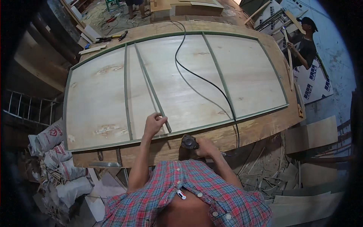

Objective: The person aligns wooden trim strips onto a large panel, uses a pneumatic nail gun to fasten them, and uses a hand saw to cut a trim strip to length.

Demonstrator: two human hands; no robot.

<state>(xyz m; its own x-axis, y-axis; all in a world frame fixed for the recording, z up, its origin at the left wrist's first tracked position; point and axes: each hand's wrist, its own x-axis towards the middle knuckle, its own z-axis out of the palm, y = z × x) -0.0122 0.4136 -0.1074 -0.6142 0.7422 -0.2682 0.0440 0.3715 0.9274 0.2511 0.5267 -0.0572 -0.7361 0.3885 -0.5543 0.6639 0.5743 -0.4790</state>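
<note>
A pale plywood panel (98, 92) lies before me, framed with thin green strips and crossed by two green crosspieces, a left one (126, 90) and a right one (217, 68). My left hand (153, 125) pinches a loose green wooden strip (148, 81) near its close end. That strip slants over the panel between the crosspieces, its far end by the left one's top. At the panel's near edge, my right hand (207, 146) is wrapped round a dark nail gun (189, 142), seen from its capped top. A black hose (204, 78) snakes across the panel toward my right side.
The panel rests on a larger wooden worktable (261, 125). Pliers and other hand tools (111, 37) lie at its far left. Another person (305, 47) handles strips at the right. White sacks (60, 151) and scraps crowd the left floor; board offcuts (312, 134) lie right.
</note>
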